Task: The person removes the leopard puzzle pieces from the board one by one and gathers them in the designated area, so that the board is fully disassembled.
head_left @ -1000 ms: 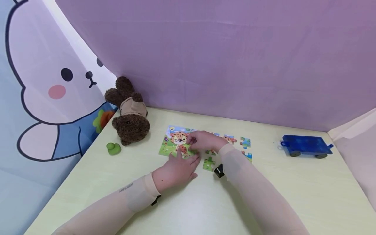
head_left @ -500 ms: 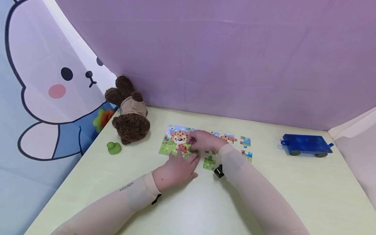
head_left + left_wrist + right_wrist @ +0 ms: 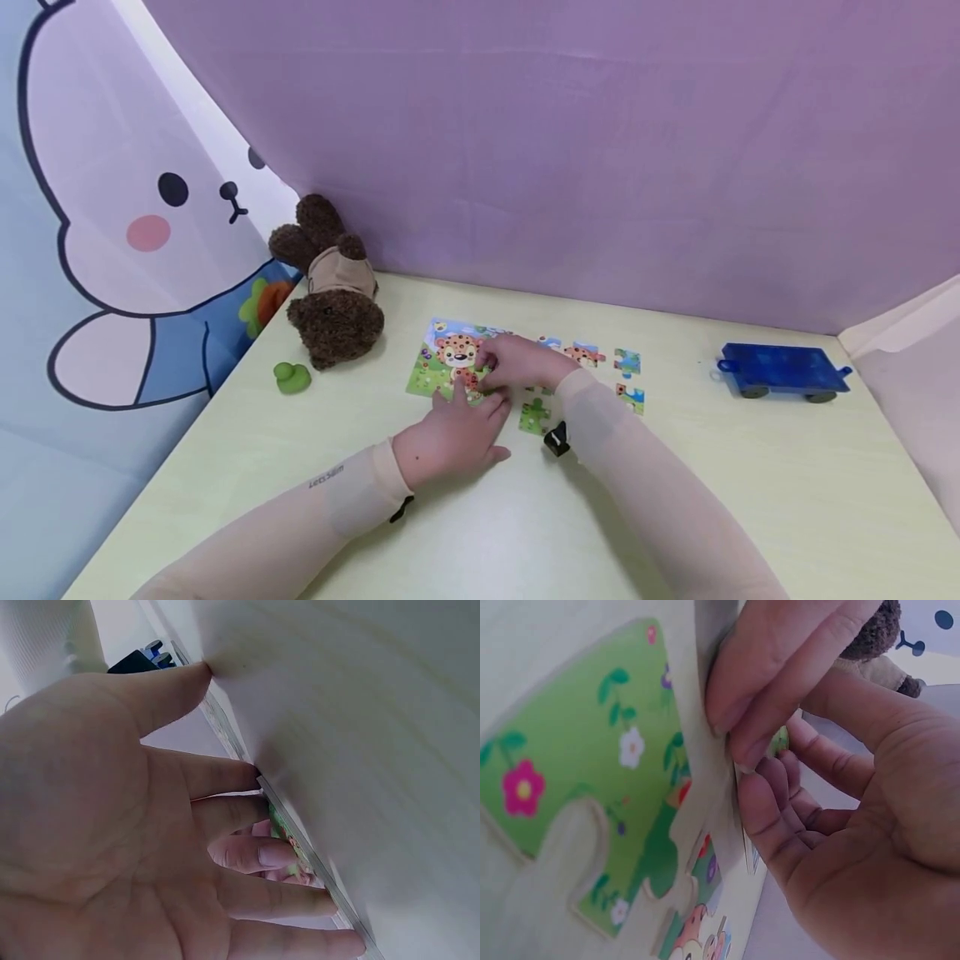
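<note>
A jigsaw puzzle (image 3: 427,375) with a spotted leopard cub lies flat on the table, its right part covered by my hands. My left hand (image 3: 453,433) has its fingers spread, the tips at the puzzle's near edge. In the left wrist view, the left fingertips (image 3: 322,901) meet the thin edge of the board. Over the puzzle's right side, my right hand (image 3: 517,360) has its fingers curled and pinches a small green puzzle piece (image 3: 781,740), mostly hidden by both hands. Just right of the hands lies a loose green puzzle piece (image 3: 534,417) with flowers.
Several more loose pieces lie to the right, among them a blue-green piece (image 3: 627,361) and a leopard-face piece (image 3: 583,355). A brown teddy bear (image 3: 337,325) lies at the back left, near a green toy duck (image 3: 291,378). A blue toy wagon (image 3: 783,368) stands far right.
Both hands stay in nearly the same place. The left thumb has moved slightly to the right, and the right fingertips have shifted a little over the puzzle.
</note>
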{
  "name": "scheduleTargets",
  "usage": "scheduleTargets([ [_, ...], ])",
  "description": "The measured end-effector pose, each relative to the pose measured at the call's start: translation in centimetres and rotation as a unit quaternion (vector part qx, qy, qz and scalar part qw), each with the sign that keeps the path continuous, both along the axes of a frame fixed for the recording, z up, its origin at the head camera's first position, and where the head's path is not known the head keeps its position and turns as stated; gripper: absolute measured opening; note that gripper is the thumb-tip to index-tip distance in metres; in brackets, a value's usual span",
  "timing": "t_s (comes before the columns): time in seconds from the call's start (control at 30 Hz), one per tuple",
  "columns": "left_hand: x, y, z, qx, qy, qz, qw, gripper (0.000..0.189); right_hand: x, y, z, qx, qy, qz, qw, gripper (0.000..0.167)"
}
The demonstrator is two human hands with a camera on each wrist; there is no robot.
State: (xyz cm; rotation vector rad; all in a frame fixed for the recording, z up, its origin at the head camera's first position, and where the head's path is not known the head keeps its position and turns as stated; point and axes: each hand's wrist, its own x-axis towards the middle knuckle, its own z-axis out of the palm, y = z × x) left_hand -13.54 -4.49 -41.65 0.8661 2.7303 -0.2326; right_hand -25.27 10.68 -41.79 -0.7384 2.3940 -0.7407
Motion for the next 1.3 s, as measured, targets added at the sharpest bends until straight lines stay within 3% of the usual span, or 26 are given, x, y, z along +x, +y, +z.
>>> scheduleTargets([
  [0.53, 0.0, -0.1, 0.4, 0.017, -0.022, 0.005, 0.9996, 0.085, 0.6, 0.0, 0.2, 0.006, 0.04, 0.003, 0.9992, 0.015],
  [0.73, -0.1, -0.1, 0.4, 0.016, -0.022, 0.005, 0.9996, 0.085, 0.6, 0.1, 0.1, -0.009, 0.016, 0.003, 0.9998, 0.014],
  [1.07, -0.1, -0.1, 0.4, 0.013, -0.017, 0.002, 0.9998, 0.085, 0.7, 0.9, 0.2, -0.057, -0.009, -0.033, 0.9978, 0.015],
  [1.3, -0.1, -0.1, 0.2, -0.003, -0.012, -0.001, 0.9999, 0.086, 0.8, 3.0, 1.2, -0.117, -0.02, -0.084, 0.9894, 0.027],
])
